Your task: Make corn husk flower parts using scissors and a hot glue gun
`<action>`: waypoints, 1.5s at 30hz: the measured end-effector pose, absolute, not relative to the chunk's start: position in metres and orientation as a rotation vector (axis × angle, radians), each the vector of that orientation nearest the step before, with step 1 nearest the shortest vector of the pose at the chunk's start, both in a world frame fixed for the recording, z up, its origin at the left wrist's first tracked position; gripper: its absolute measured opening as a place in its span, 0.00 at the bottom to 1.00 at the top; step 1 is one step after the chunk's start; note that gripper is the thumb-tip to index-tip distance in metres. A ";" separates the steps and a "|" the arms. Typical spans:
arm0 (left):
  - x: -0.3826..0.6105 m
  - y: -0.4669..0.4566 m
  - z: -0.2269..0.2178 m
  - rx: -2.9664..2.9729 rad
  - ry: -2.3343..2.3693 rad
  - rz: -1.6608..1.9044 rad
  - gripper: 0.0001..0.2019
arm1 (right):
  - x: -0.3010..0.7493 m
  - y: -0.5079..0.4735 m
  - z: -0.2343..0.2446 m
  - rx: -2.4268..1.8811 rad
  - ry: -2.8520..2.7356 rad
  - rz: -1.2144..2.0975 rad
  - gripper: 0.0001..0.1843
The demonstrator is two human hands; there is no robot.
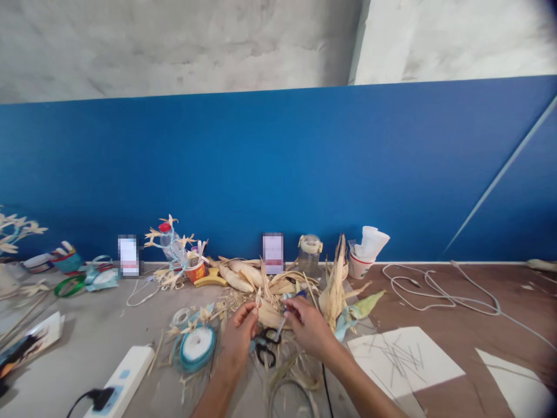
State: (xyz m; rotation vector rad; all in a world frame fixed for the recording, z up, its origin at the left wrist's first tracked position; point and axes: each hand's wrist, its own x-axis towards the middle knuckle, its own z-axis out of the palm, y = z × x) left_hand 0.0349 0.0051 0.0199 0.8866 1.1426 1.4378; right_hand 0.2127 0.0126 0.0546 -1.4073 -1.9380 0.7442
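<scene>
My left hand (241,334) is closed in a pinch on a thin strip of dried corn husk (259,302) that stands up from its fingertips. My right hand (307,325) is closed too, pinching something small and pale beside a bluish piece; I cannot make out what it is. Both hands hover over a heap of husk scraps (278,290). Black-handled scissors (265,345) lie on the table between my wrists. A spool of teal ribbon (196,346) sits just left of my left hand.
A white power strip (124,377) lies front left. A glass jar (310,254), paper cups (364,255), a husk-flower bottle (172,247) and a red cup (195,270) line the blue wall. White cable (435,290) and paper sheets with wires (402,357) lie right.
</scene>
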 end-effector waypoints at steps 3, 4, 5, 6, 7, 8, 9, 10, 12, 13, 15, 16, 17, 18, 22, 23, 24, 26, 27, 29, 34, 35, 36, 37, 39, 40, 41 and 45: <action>0.040 0.000 0.025 0.964 1.126 1.442 0.14 | 0.205 0.015 0.048 -1.210 -1.694 1.067 0.14; 0.042 -0.002 0.026 0.980 1.135 1.418 0.14 | 0.202 0.016 0.046 -1.162 -1.620 1.145 0.15; 0.043 -0.003 0.028 0.994 1.146 1.389 0.14 | 0.200 0.016 0.044 -1.119 -1.548 1.205 0.15; 0.045 -0.004 0.029 1.010 1.153 1.358 0.14 | 0.198 0.017 0.042 -1.081 -1.482 1.250 0.15; 0.046 -0.005 0.029 1.027 1.156 1.325 0.14 | 0.196 0.017 0.042 -1.047 -1.427 1.280 0.15; 0.047 -0.006 0.029 1.046 1.154 1.289 0.14 | 0.195 0.018 0.042 -1.018 -1.390 1.299 0.15; 0.048 -0.007 0.029 1.064 1.150 1.253 0.15 | 0.193 0.018 0.042 -0.999 -1.370 1.311 0.13; 0.048 -0.007 0.029 1.085 1.147 1.218 0.15 | 0.193 0.018 0.042 -0.992 -1.364 1.319 0.12; 0.049 -0.007 0.027 1.116 1.144 1.168 0.15 | 0.192 0.018 0.043 -1.018 -1.363 1.322 0.11; 0.049 -0.007 0.027 1.124 1.141 1.154 0.15 | 0.192 0.018 0.043 -1.038 -1.354 1.321 0.12; 0.049 -0.007 0.026 1.123 1.126 1.147 0.16 | 0.192 0.019 0.041 -1.069 -1.318 1.337 0.13; 0.049 -0.007 0.025 1.116 1.114 1.149 0.16 | 0.191 0.019 0.040 -1.075 -1.301 1.355 0.13; 0.049 -0.006 0.025 1.106 1.104 1.152 0.16 | 0.191 0.019 0.039 -1.076 -1.284 1.377 0.13; 0.049 -0.006 0.024 1.094 1.097 1.157 0.16 | 0.190 0.019 0.038 -1.075 -1.268 1.398 0.13; 0.049 -0.005 0.024 1.038 1.073 1.173 0.16 | 0.189 0.021 0.033 -1.060 -1.210 1.430 0.13; 0.049 -0.005 0.024 1.026 1.068 1.175 0.16 | 0.188 0.021 0.033 -1.055 -1.199 1.431 0.13; 0.049 -0.006 0.024 1.019 1.066 1.176 0.15 | 0.188 0.021 0.032 -1.051 -1.190 1.436 0.13; 0.050 -0.006 0.024 1.012 1.071 1.179 0.15 | 0.187 0.021 0.033 -1.045 -1.165 1.455 0.13; 0.050 -0.006 0.024 1.009 1.075 1.180 0.15 | 0.187 0.021 0.033 -1.041 -1.149 1.469 0.13; 0.050 -0.006 0.025 1.000 1.078 1.184 0.14 | 0.187 0.020 0.034 -1.034 -1.119 1.497 0.14; 0.048 -0.004 0.024 1.021 1.090 1.181 0.13 | 0.187 0.017 0.036 -0.995 -1.049 1.580 0.12; 0.048 -0.004 0.023 1.029 1.095 1.181 0.12 | 0.188 0.016 0.036 -0.987 -1.045 1.597 0.12; 0.047 -0.004 0.024 1.033 1.100 1.182 0.12 | 0.188 0.016 0.036 -0.982 -1.051 1.607 0.12; 0.047 -0.003 0.024 1.032 1.106 1.184 0.13 | 0.188 0.016 0.036 -0.976 -1.062 1.611 0.12; 0.047 -0.004 0.027 1.019 1.114 1.183 0.13 | 0.187 0.015 0.035 -0.959 -1.092 1.612 0.11; 0.048 -0.005 0.028 1.005 1.113 1.181 0.13 | 0.187 0.015 0.034 -0.949 -1.108 1.609 0.10; 0.048 -0.005 0.030 0.985 1.104 1.179 0.14 | 0.187 0.016 0.033 -0.940 -1.121 1.603 0.10; 0.049 -0.009 0.034 0.874 0.996 1.169 0.14 | 0.186 0.018 0.028 -0.914 -1.199 1.559 0.09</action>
